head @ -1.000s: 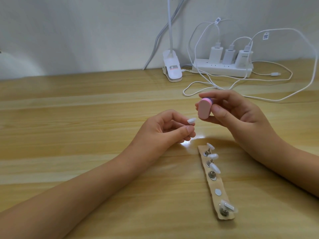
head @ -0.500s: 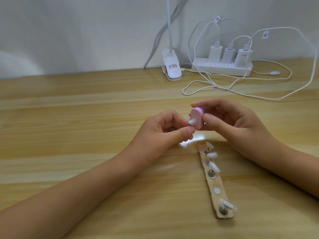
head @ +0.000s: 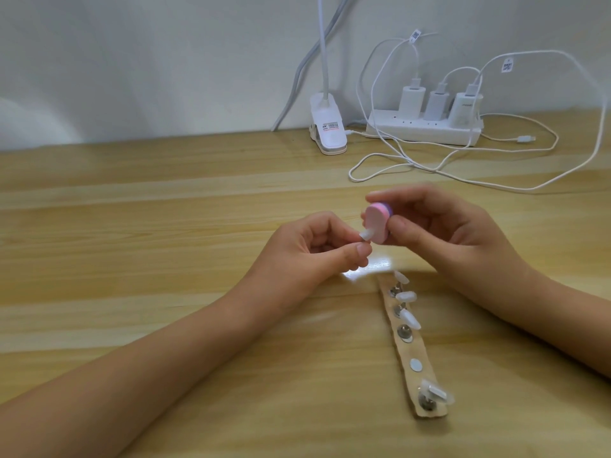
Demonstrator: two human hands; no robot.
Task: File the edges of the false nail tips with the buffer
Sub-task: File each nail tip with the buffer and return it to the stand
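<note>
Pink buffer (head: 476, 223) touched the white nail tip (head: 466, 235), both held above the middle of the wooden desk (head: 132, 226)! Left hand (head: 307, 256) pinched the tip between thumb and forefinger; right hand (head: 446, 239) pinched the buffer, fingers curled. Tan strip (head: 405, 353) of more tips lay toward the front edge, power strip (head: 426, 132) at the back edge

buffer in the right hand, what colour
The buffer is pink with a purple band, best in the head view.
</note>
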